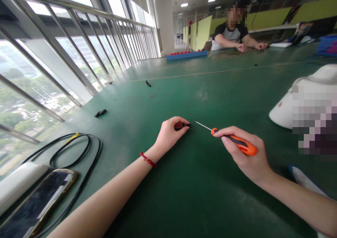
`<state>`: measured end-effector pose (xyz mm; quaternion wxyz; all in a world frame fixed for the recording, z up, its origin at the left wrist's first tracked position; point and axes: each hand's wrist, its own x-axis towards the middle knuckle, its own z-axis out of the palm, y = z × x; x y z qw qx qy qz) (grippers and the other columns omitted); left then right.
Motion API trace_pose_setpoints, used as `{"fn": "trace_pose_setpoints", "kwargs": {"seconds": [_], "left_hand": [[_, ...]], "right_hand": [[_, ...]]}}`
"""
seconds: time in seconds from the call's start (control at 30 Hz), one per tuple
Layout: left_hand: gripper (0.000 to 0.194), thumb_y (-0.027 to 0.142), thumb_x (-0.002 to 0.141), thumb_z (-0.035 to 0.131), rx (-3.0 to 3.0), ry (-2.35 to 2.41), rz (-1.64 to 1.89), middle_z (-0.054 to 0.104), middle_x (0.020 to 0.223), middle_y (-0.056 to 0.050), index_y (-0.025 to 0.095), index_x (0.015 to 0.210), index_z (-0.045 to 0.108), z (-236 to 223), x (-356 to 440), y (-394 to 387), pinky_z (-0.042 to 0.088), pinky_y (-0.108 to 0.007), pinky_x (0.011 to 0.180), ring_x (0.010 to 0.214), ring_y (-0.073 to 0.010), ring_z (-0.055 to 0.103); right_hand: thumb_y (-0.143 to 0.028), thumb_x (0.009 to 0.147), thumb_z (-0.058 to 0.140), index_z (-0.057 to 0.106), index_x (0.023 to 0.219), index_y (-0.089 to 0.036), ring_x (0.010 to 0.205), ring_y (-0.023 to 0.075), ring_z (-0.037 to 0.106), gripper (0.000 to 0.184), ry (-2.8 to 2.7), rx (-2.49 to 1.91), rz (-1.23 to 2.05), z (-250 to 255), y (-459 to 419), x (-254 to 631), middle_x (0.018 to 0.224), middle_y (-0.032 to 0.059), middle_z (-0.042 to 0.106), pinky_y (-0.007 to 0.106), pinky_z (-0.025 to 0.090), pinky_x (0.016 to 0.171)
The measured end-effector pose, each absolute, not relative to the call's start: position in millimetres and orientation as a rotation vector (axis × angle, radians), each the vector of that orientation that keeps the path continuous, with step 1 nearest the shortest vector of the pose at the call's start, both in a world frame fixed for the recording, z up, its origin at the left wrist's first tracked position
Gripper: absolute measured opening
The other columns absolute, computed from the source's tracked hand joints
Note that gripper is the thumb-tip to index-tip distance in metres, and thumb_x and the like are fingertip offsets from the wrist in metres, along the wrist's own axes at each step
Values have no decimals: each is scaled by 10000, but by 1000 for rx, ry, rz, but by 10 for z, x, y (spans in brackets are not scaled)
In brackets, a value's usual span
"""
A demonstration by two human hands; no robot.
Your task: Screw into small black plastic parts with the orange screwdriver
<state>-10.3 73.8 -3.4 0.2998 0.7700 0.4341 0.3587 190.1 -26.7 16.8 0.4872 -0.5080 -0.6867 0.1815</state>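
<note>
My left hand [173,131] is closed, pinching a small black part [187,125] near the middle of the green table [163,203]. Much of that part is hidden by the fingers, so its kind cannot be told. In my right hand [249,153] is a screwdriver [240,144] with an orange and black handle. Its thin metal shaft points left, and the tip is a short way to the right of the black part, seemingly apart from it.
At the left lie a phone [39,203], a white box-like object [18,182] and a looped black cable [98,150]. Small black pieces [100,113] lie beyond. A blue tray [186,55] with red items stands far back. Across the table sits a person [231,36]; a white cap-like object [284,108] is at right.
</note>
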Motion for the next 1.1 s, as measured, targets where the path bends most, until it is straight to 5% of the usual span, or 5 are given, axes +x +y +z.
{"fn": "trace_pose_setpoints", "kwargs": {"seconds": [0.6, 0.73, 0.9, 1.1], "left_hand": [[149, 251, 775, 642, 2101, 1198, 936, 715, 854, -42, 185, 883, 721, -30, -114, 724, 533, -299, 754, 768, -176, 651], [139, 247, 772, 645, 2126, 1204, 931, 712, 837, -36, 197, 877, 722, -26, -112, 724, 530, -294, 740, 751, -171, 646], [136, 242, 775, 647, 2159, 1184, 949, 708, 830, -31, 191, 878, 719, -30, -108, 721, 521, -278, 709, 730, -159, 641], [140, 214, 783, 633, 2195, 1162, 943, 706, 849, -31, 177, 888, 719, -35, -111, 719, 520, -270, 724, 752, -152, 638]], "right_hand": [[-256, 853, 505, 631, 785, -234, 506, 103, 526, 145, -1727, -1202, 493, 178, -288, 1889, 649, -22, 617, 247, 409, 501], [-263, 847, 529, 610, 884, -245, 619, 133, 593, 90, -1674, -1211, 516, 151, -277, 1886, 785, 4, 652, 257, 455, 563], [-246, 797, 589, 537, 1029, -248, 677, 153, 591, 237, -1527, -1191, 456, 132, -254, 1879, 780, 6, 587, 276, 494, 637], [-297, 811, 604, 584, 862, -240, 588, 133, 572, 79, -1513, -1213, 410, 132, -252, 1860, 699, -4, 588, 254, 465, 530]]}}
